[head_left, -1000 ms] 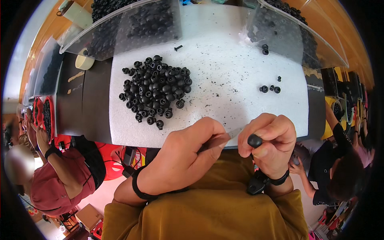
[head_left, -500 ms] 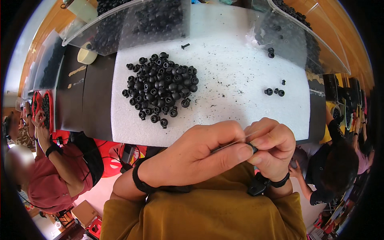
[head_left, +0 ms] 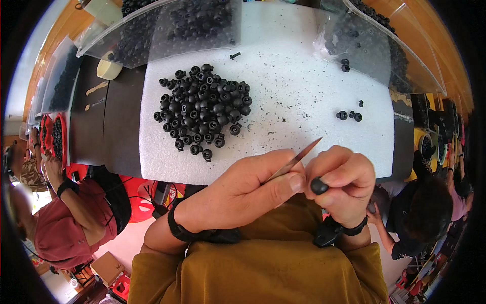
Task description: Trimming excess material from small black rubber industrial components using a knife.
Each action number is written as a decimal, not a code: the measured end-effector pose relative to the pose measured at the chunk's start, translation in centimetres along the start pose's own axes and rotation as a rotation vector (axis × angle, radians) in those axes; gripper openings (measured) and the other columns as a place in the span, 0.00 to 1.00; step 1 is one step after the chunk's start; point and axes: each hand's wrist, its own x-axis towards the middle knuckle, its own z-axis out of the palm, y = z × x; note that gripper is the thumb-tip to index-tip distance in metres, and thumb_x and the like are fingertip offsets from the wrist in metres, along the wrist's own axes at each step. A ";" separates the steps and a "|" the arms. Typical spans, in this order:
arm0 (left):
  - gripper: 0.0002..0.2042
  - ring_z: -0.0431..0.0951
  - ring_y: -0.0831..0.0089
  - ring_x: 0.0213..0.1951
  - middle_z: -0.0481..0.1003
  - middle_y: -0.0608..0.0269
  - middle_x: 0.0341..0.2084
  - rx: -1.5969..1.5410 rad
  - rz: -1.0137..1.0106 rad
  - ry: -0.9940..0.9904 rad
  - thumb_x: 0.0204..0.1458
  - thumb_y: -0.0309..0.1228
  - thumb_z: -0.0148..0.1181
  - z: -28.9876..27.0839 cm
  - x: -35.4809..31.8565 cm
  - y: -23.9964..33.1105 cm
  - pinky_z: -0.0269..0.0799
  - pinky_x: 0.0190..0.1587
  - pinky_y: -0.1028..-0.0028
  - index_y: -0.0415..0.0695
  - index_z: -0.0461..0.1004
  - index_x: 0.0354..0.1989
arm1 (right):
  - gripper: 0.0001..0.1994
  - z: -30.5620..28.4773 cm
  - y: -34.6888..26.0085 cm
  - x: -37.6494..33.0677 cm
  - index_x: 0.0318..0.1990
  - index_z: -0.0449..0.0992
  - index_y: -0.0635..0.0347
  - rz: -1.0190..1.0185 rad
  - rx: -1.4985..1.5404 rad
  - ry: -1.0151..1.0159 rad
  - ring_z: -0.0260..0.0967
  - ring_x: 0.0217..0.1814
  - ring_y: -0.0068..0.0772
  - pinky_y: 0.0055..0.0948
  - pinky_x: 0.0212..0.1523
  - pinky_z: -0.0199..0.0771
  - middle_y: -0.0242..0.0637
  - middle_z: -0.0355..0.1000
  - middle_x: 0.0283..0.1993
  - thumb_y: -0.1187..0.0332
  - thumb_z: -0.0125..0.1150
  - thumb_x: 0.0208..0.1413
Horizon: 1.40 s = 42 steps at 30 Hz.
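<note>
Black round part point(head_left: 319, 186) in right hand point(head_left: 340, 180); thin blade point(head_left: 293, 162) in left hand point(head_left: 243, 190) is silver-grey. Pile of parts point(head_left: 202, 106): all glossy black. Foam sheet point(head_left: 283, 86): white, peppered with black specks. Surface point(head_left: 109, 121) under it: dark, near black. Sleeves point(head_left: 263, 273): mustard yellow. Wristbands point(head_left: 177, 228): black. Bags point(head_left: 167, 25): clear, black contents. Co-worker's shirt point(head_left: 61, 238): dull red.

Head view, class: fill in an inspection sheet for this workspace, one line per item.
Surface: white foam sheet, speckled with black bits, on a dark table.
Job's things: thin metal blade; black bead; bead pile.
Clutter: a few loose beads; clear bags of beads; tape roll.
Grippers: left hand pinches the blade; right hand pinches the bead.
Cables: nothing seen.
Surroundings: other people seated at both sides.
</note>
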 end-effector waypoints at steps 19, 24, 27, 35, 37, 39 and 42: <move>0.06 0.61 0.84 0.28 0.66 0.70 0.25 0.247 -0.004 0.055 0.57 0.27 0.47 -2.9 -4.7 -2.0 0.60 0.32 0.82 0.38 0.67 0.33 | 0.10 2.9 3.5 5.8 0.36 0.73 0.60 -0.168 -1.268 -0.215 0.67 0.39 0.43 0.33 0.35 0.69 0.39 0.69 0.37 0.77 0.60 0.42; 0.05 0.63 0.81 0.26 0.65 0.66 0.22 0.259 -0.003 0.078 0.57 0.28 0.48 -3.3 -5.2 -2.3 0.62 0.31 0.79 0.38 0.67 0.34 | 0.08 3.0 5.5 6.7 0.33 0.72 0.59 -0.113 -1.317 -0.282 0.66 0.35 0.41 0.35 0.33 0.68 0.37 0.67 0.32 0.76 0.60 0.42; 0.05 0.63 0.81 0.26 0.65 0.66 0.22 0.233 0.013 0.091 0.57 0.28 0.48 -3.6 -5.4 -2.5 0.63 0.31 0.79 0.38 0.67 0.34 | 0.10 3.2 5.4 7.3 0.35 0.73 0.60 -0.044 -1.329 -0.320 0.66 0.36 0.42 0.33 0.34 0.68 0.38 0.67 0.34 0.75 0.62 0.42; 0.06 0.61 0.86 0.24 0.65 0.72 0.21 0.266 0.081 0.268 0.56 0.27 0.49 -3.5 -6.2 -1.7 0.59 0.28 0.82 0.37 0.69 0.33 | 0.06 3.7 3.2 5.8 0.37 0.71 0.62 0.175 -0.810 -0.156 0.68 0.35 0.28 0.25 0.35 0.67 0.34 0.70 0.35 0.74 0.58 0.51; 0.04 0.63 0.83 0.24 0.66 0.68 0.22 0.362 0.134 0.304 0.54 0.25 0.50 -3.4 -6.1 -1.4 0.61 0.28 0.81 0.37 0.68 0.33 | 0.07 3.8 2.3 4.8 0.41 0.70 0.65 0.373 -0.388 -0.079 0.64 0.39 0.15 0.19 0.40 0.65 0.30 0.69 0.37 0.75 0.54 0.56; 0.03 0.66 0.79 0.24 0.67 0.63 0.22 0.493 0.278 0.361 0.51 0.21 0.51 -3.0 -5.4 -1.4 0.64 0.27 0.79 0.37 0.67 0.34 | 0.08 4.2 1.2 3.9 0.42 0.69 0.65 0.363 -0.214 -0.059 0.64 0.41 0.16 0.19 0.42 0.64 0.31 0.68 0.39 0.75 0.54 0.56; 0.05 0.66 0.79 0.23 0.67 0.64 0.22 0.446 0.352 0.372 0.49 0.19 0.52 -2.4 -4.6 -1.4 0.64 0.26 0.79 0.38 0.68 0.34 | 0.10 3.7 0.7 3.0 0.46 0.66 0.66 0.337 0.033 -0.106 0.63 0.44 0.18 0.19 0.47 0.63 0.34 0.66 0.43 0.78 0.53 0.56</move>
